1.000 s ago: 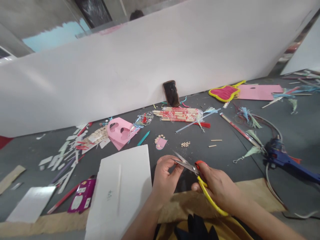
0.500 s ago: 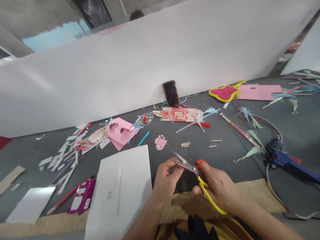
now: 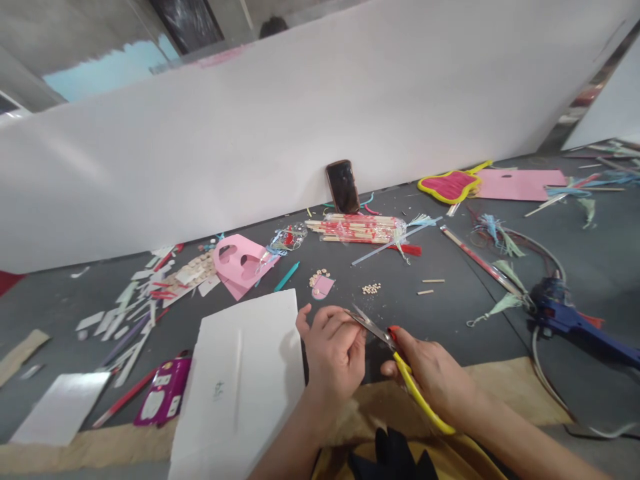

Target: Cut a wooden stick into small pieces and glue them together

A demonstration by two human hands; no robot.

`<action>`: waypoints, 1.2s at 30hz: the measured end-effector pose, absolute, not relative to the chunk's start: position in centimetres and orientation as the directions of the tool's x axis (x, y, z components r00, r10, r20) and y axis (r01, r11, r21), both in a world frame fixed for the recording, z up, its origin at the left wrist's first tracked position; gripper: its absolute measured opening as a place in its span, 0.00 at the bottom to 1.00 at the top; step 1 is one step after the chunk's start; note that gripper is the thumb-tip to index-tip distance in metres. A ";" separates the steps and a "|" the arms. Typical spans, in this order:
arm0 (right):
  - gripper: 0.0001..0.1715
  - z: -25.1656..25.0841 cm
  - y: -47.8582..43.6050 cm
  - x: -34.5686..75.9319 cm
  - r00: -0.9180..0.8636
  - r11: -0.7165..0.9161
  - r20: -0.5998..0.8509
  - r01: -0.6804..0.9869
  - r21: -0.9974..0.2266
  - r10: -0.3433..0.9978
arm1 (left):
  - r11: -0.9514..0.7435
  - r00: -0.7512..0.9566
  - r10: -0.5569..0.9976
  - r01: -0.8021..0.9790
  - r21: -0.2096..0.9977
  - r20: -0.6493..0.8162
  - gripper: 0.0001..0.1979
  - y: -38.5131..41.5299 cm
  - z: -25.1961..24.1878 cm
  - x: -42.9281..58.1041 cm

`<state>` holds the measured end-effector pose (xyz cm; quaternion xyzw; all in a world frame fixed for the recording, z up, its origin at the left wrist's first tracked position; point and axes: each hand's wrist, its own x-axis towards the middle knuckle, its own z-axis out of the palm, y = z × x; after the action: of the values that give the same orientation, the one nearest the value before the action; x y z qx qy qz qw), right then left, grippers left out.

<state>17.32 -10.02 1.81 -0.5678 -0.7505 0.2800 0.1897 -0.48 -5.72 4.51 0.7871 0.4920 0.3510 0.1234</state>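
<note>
The right hand (image 3: 437,380) grips a pair of scissors (image 3: 395,357) by its yellow and orange handles, fingers closed through the loops, and the blades point up and left toward the other hand. The left hand (image 3: 333,347) is curled, its fingertips pinched together right at the blade tips; whatever it pinches is too small to make out. Both hands hover low over a dark table (image 3: 450,313), just above a strip of brown cardboard (image 3: 505,380) that lies under the wrists.

Just left of the left hand lies a white sheet of paper (image 3: 240,373), and further left a purple packet (image 3: 163,399). Beyond the fingertips sit a small pink cutout (image 3: 323,285) and a little heap of beads (image 3: 371,289). Further back a pink card with holes (image 3: 240,263) and a bag of wooden sticks (image 3: 357,228) lie near a phone (image 3: 343,186) that leans upright against a white board (image 3: 300,133). Well to the right of the right hand lies a blue glue gun (image 3: 575,320) with its cable
</note>
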 end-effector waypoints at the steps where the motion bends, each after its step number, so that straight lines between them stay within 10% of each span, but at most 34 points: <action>1: 0.10 1.7 -10.0 17.3 -0.285 0.198 -0.038 0.750 -0.631 0.958 | -0.475 0.263 0.868 0.689 0.548 0.422 0.09 -5.8 4.5 -0.5; 9: 0.13 2.2 -9.7 17.5 -0.267 0.238 0.046 0.753 -0.613 0.963 | -0.031 0.287 0.958 0.174 0.984 -0.021 0.13 -5.5 4.8 -0.5; 25: 0.16 2.1 -9.8 17.4 -0.290 0.236 0.013 0.751 -0.617 0.957 | -0.358 0.230 0.934 0.552 0.753 0.275 0.12 -5.4 5.2 -0.5; 36: 0.13 1.9 -9.7 17.3 -0.274 0.197 -0.052 0.799 -0.569 0.960 | -0.347 0.244 0.936 0.505 0.790 0.255 0.12 -5.7 5.0 -0.2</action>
<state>17.33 -9.74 1.87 -0.5809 -0.7570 0.2528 0.1599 -0.20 -5.67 5.03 0.7327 0.4916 0.3695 0.2914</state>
